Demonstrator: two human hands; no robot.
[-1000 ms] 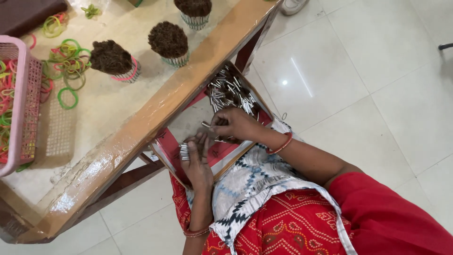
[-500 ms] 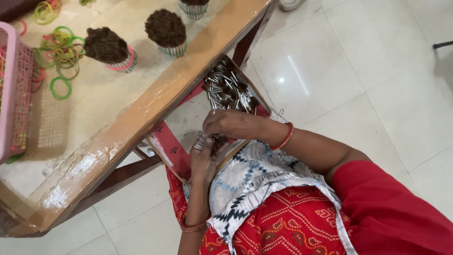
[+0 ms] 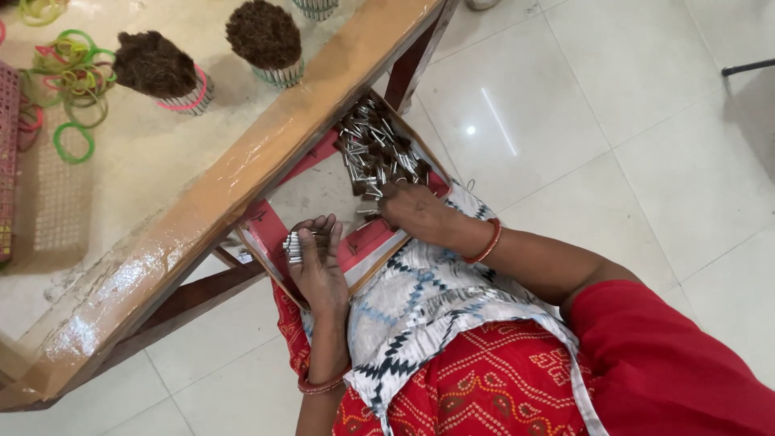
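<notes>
A shallow red tray (image 3: 266,228) rests on my lap, partly under the table edge. A heap of small silver metal pieces (image 3: 375,149) lies at its far end. My left hand (image 3: 316,262) is closed around a small bundle of these silver pieces (image 3: 292,245), their ends sticking out at the thumb side. My right hand (image 3: 416,211) lies palm down at the near edge of the heap, fingers touching the pieces; what the fingers grip is hidden.
A wooden-edged table (image 3: 242,173) with a glossy top stands to the left. On it are two dark brown bristly bundles (image 3: 262,32) in banded holders, loose green and pink rings (image 3: 69,77), and a pink basket (image 3: 6,161). White floor tiles lie to the right.
My right hand has moved away from the left hand up to the heap of silver pieces. The view has shifted slightly, and the left hand still holds its bundle.
</notes>
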